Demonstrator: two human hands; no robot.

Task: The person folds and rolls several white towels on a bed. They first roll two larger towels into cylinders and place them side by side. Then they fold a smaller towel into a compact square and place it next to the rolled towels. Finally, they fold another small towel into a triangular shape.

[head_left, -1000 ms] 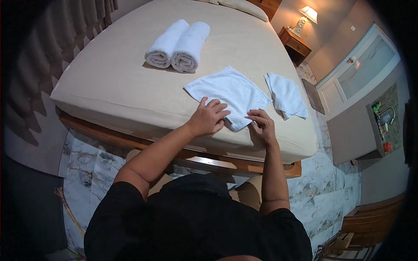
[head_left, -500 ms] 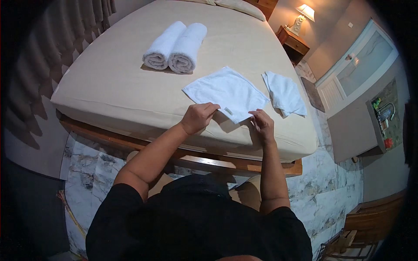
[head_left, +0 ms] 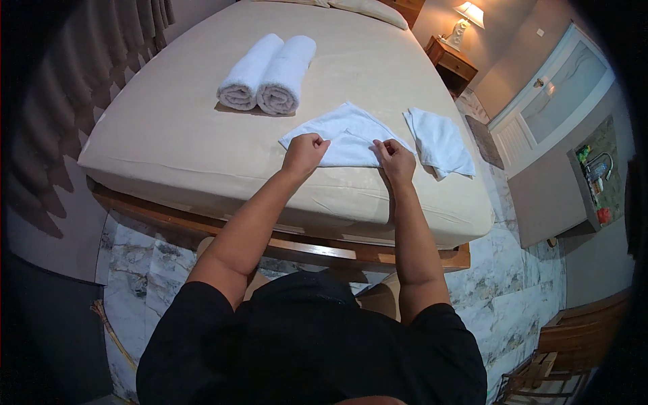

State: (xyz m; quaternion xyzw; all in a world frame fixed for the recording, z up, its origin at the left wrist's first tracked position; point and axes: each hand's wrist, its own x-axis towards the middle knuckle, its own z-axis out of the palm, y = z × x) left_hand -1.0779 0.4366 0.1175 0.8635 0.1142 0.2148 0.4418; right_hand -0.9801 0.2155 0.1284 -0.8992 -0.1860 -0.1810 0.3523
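A small white washcloth [head_left: 351, 138] lies near the foot of the bed, its near part folded back over the rest so a straight fold faces me. My left hand [head_left: 305, 155] pinches the folded-over part at its left side. On the other side, my right hand [head_left: 395, 160] grips the same layer between thumb and fingers. A second white cloth [head_left: 442, 143], loosely folded, rests just right of my right hand. Farther back on the left, two rolled white towels [head_left: 280, 77] lie side by side, apart from both hands.
The bed [head_left: 162, 128] has a cream fitted sheet and a wooden frame [head_left: 324, 251] along its near edge. At the far right stands a nightstand [head_left: 453, 64] with a lit lamp [head_left: 463, 27]. Grey curtains [head_left: 88, 74] hang on the left; a white door [head_left: 553, 94] is at right.
Both hands have moved away from me, carrying the washcloth's near corner up and over onto its far part. The rolled towels and the second cloth stay in place.
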